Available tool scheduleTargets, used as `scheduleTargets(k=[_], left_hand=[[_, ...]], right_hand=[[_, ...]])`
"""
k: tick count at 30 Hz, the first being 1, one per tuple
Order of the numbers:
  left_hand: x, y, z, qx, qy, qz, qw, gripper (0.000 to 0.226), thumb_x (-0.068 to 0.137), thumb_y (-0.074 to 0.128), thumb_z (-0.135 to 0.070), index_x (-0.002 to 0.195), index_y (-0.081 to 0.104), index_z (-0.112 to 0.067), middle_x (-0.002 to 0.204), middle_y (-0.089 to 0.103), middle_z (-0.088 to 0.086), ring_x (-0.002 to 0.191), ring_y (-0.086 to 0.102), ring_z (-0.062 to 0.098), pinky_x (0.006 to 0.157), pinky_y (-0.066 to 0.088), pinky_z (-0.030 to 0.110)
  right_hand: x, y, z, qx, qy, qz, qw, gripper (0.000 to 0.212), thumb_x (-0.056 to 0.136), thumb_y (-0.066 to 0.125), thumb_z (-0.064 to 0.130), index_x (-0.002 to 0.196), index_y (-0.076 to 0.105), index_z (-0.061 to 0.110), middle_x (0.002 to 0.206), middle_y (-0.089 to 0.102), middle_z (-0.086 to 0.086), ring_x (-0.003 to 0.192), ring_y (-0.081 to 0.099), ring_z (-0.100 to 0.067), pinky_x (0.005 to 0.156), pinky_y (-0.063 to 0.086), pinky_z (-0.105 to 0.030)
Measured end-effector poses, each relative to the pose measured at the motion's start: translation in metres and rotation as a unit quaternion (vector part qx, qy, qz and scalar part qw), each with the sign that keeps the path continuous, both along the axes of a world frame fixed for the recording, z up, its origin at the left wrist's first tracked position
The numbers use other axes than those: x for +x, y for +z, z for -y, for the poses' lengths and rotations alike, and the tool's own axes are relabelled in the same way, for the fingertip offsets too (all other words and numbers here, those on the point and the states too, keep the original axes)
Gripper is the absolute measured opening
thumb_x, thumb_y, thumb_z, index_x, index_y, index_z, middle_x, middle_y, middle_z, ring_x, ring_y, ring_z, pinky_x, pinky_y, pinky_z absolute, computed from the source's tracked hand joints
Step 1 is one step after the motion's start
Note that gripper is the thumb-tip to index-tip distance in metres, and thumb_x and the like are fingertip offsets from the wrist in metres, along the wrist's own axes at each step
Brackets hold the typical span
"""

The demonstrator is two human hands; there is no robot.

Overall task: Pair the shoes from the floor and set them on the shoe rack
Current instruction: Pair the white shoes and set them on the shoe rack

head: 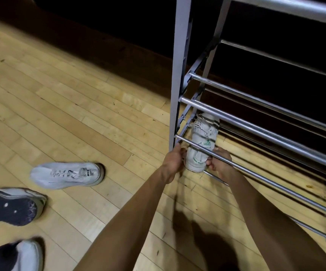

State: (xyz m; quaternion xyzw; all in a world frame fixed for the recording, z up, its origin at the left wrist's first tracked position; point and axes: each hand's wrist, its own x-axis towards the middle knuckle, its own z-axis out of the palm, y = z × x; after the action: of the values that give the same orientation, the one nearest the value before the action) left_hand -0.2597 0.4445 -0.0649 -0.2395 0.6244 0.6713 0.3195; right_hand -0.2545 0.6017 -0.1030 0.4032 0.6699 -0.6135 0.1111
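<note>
— Shoes first: where is the white sneaker (201,141) with green markings?
— It lies on the lowest tier of the metal shoe rack (256,122), at the rack's left end, toe pointing away from the person, heel toward them. A chrome bar crosses in front of it.
— And the hands?
— Both are at its heel. The left hand (173,160) curls its fingers against the heel's left side; the right hand (218,162) holds the right side, fingers bent round the back edge. Neither is spread flat.
— What else lies about?
— On the wooden floor (80,106), well left of the rack, a light grey sneaker (67,174) rests on its sole. Nearer the left edge lies a dark shoe (11,207), and below it a blurred grey-and-black shoe (15,255).
</note>
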Motion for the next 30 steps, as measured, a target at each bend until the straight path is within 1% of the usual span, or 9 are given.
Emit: scheduleTargets(k=[3,6,9,12,14,19,22,26,30], left_hand=[[0.004,0.011,0.026,0.000,-0.007,0.033,0.999,0.048,0.103,0.030,-0.049,0.104,0.062,-0.014,0.093,0.064,-0.002,0.075,0.053,0.013,0.069,0.046,0.028],[0.016,0.023,0.063,-0.007,-0.024,0.045,0.999,0.053,0.104,0.026,-0.050,0.106,0.064,-0.014,0.099,0.069,0.001,0.074,0.059,0.014,0.068,0.050,0.029],[0.031,0.040,0.106,-0.022,-0.005,0.037,0.999,0.055,0.104,0.024,-0.050,0.108,0.065,-0.013,0.104,0.071,0.004,0.084,0.062,0.017,0.073,0.051,0.030],[0.047,0.054,0.151,-0.052,0.030,0.018,0.998,0.053,0.104,0.025,-0.049,0.109,0.065,-0.015,0.099,0.072,-0.001,0.086,0.061,0.015,0.079,0.049,0.031],[0.056,0.064,0.179,-0.073,0.052,0.007,0.996,0.050,0.104,0.026,-0.049,0.106,0.065,-0.017,0.096,0.072,-0.003,0.085,0.061,0.014,0.079,0.049,0.031],[0.074,0.082,0.244,-0.111,0.106,-0.007,0.988,0.046,0.104,0.031,-0.046,0.092,0.066,-0.018,0.085,0.072,-0.003,0.081,0.062,0.016,0.076,0.049,0.031],[0.076,0.088,0.275,-0.136,0.119,-0.016,0.983,0.046,0.103,0.033,-0.045,0.091,0.067,-0.016,0.092,0.073,0.001,0.077,0.064,0.015,0.076,0.048,0.030],[0.081,0.083,0.304,-0.150,0.134,-0.022,0.979,0.044,0.104,0.032,-0.042,0.089,0.065,-0.018,0.094,0.072,-0.002,0.083,0.061,0.017,0.075,0.047,0.030],[0.092,0.071,0.323,-0.152,0.139,-0.011,0.979,0.040,0.103,0.033,-0.040,0.088,0.063,-0.018,0.095,0.070,0.003,0.078,0.059,0.017,0.073,0.046,0.030]], right_hand=[[0.009,0.005,0.005,0.026,0.039,0.008,0.999,0.029,0.097,0.035,-0.004,0.078,0.048,0.014,0.059,0.046,-0.001,0.032,0.038,-0.002,0.028,0.026,-0.015],[0.029,0.013,0.008,0.051,0.125,0.072,0.988,0.023,0.098,0.041,-0.002,0.082,0.052,0.011,0.063,0.048,-0.002,0.049,0.043,-0.011,0.032,0.034,-0.016],[0.052,0.019,0.016,0.094,0.190,0.126,0.969,0.030,0.097,0.040,-0.002,0.071,0.050,0.009,0.057,0.043,-0.009,0.045,0.034,-0.017,0.035,0.023,-0.015],[0.071,0.028,0.037,0.069,0.251,0.159,0.952,0.032,0.095,0.042,0.000,0.065,0.045,0.011,0.054,0.042,-0.008,0.042,0.033,-0.014,0.042,0.022,-0.016],[0.074,0.034,0.058,0.061,0.290,0.152,0.943,0.031,0.096,0.043,0.003,0.067,0.045,0.012,0.055,0.046,-0.007,0.041,0.035,-0.014,0.042,0.024,-0.016],[0.066,0.056,0.142,0.039,0.359,0.103,0.927,0.016,0.101,0.046,0.015,0.089,0.055,0.009,0.067,0.053,-0.009,0.046,0.041,-0.015,0.041,0.028,-0.017],[0.057,0.066,0.189,0.022,0.390,0.072,0.918,0.016,0.100,0.045,0.016,0.096,0.059,0.010,0.072,0.054,-0.007,0.048,0.043,-0.013,0.037,0.028,-0.016],[0.053,0.071,0.232,0.001,0.413,0.047,0.910,0.017,0.101,0.043,0.016,0.099,0.060,0.012,0.074,0.056,-0.007,0.055,0.046,-0.015,0.042,0.032,-0.021],[0.054,0.069,0.255,0.007,0.414,0.045,0.909,0.018,0.100,0.040,0.012,0.100,0.059,0.012,0.072,0.054,-0.007,0.054,0.042,-0.015,0.042,0.027,-0.020]])
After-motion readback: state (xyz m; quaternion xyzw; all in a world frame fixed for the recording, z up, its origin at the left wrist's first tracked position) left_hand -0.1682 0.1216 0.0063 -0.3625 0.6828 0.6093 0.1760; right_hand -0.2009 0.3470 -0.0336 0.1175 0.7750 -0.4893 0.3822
